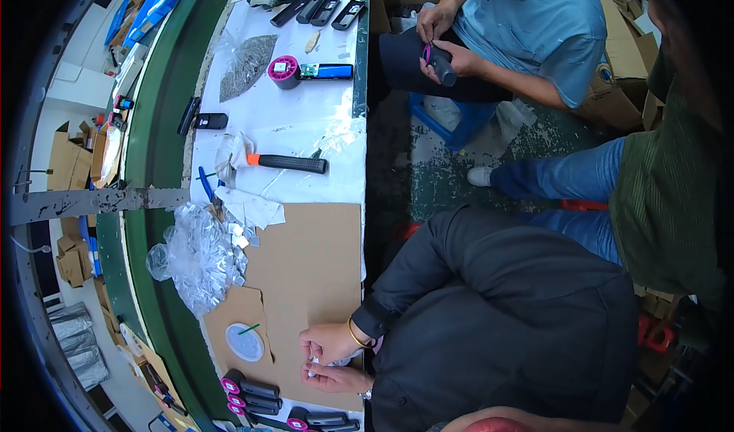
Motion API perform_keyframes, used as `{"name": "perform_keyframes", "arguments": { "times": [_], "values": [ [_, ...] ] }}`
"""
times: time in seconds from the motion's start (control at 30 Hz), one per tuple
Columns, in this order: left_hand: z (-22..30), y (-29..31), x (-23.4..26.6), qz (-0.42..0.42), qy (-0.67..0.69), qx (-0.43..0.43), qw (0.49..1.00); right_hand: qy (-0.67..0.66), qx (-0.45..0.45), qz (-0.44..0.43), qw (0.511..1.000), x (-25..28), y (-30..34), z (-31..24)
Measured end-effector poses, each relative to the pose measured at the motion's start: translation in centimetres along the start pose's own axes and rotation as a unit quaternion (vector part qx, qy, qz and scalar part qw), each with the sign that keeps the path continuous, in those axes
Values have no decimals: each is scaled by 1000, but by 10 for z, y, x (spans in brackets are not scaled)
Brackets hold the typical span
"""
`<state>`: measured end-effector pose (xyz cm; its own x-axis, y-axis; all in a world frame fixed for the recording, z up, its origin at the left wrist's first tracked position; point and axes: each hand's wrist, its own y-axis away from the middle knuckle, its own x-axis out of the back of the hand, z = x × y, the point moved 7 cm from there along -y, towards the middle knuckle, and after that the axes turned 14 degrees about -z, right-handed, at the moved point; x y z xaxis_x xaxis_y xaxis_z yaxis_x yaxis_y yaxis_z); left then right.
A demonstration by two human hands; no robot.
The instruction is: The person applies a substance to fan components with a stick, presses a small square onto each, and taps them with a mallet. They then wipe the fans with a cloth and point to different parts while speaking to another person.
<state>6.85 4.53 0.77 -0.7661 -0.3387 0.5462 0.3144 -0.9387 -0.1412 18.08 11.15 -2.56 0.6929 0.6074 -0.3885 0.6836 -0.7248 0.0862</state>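
My right hand [330, 342], with a gold bangle at the wrist, is closed in a pinch above a small white piece [311, 368]. Just below it in the picture, my left hand [336, 379] is also closed, its fingertips against the same piece; its exact kind is too small to tell. Some whitish, shiny material [341, 362] shows between the two palms. Both hands rest over a brown cardboard sheet [306, 271] at the table's edge. Left of them, a white round lid [245, 342] lies on a smaller cardboard piece with a thin green stick across it.
A clear plastic bag [200, 260] with small pieces spilling out lies left. Beyond are blue-handled pliers [206, 188], an orange-and-black tool handle [290, 163], and a pink-and-grey round part [284, 73]. Dark pink-ended cylinders [256, 391] lie near. A blue-shirted person [527, 30] handles a dark device [441, 68].
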Motion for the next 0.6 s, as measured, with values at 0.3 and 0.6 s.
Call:
{"name": "perform_keyframes", "arguments": {
  "times": [0.3, 0.6],
  "values": [
    [1, 0, -5, -3, -12, -34, 999, -10, -16, -6, 1000, 1, -3, 7],
    [1, 1, -7, 8, 29, -13, 999, 4, -8, -3, 1000, 3, -6, 10]
  ]
}}
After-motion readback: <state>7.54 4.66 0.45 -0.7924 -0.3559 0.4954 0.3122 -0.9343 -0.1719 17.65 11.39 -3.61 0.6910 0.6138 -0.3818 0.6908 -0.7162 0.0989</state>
